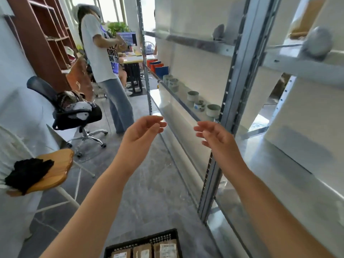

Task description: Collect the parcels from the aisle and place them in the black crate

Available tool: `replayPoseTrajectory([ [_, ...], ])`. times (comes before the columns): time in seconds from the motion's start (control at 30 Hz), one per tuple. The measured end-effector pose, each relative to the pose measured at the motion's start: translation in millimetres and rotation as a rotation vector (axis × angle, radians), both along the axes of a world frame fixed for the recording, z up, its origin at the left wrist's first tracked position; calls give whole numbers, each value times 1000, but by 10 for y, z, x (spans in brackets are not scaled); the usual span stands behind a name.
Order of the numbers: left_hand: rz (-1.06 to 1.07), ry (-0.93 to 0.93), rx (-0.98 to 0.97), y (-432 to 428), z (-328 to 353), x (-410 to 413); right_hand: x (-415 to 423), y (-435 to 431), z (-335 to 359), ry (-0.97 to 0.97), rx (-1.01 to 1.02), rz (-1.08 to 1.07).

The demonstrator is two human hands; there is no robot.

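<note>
Above a grey stone floor (149, 183), the left hand (141, 134) and right hand (216, 140) are raised, fingers loosely curled and holding nothing. Below them the black crate (141, 240) sits on the floor with brown parcels (164, 250) inside, beside tall metal shelving (232, 81). An office chair (74, 112) stands to the left.

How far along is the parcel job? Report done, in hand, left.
Done: at least three brown parcels sit in the black crate. In hand: nothing; left hand and right hand are raised, empty. Left: possibly the grey bundles on the shelf; unclear.
</note>
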State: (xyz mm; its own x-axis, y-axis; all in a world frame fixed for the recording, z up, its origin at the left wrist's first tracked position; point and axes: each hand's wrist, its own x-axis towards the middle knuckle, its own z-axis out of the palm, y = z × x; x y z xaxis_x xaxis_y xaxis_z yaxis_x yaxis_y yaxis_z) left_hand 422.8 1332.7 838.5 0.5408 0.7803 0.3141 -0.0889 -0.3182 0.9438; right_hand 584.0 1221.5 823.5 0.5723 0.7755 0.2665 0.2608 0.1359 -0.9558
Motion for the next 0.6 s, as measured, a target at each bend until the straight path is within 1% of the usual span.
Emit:
replayPoseTrajectory([
  [0.13,-162,-62,51,13,220,100,-60,-90,271,-44,58,-126],
  [0.23,-255,-79,140,71,299,76,-190,-176,412,-53,127,-222],
  [0.3,-318,-100,184,111,335,67,-286,-246,433,-72,138,-294],
  [0.4,-396,-130,182,132,363,127,-396,-354,418,-63,134,-423],
  [0.5,-518,-140,136,90,315,308,-472,-533,396,-71,121,-572],
  [0.6,-657,-140,112,-150,239,529,-558,-827,371,-63,133,-713],
])
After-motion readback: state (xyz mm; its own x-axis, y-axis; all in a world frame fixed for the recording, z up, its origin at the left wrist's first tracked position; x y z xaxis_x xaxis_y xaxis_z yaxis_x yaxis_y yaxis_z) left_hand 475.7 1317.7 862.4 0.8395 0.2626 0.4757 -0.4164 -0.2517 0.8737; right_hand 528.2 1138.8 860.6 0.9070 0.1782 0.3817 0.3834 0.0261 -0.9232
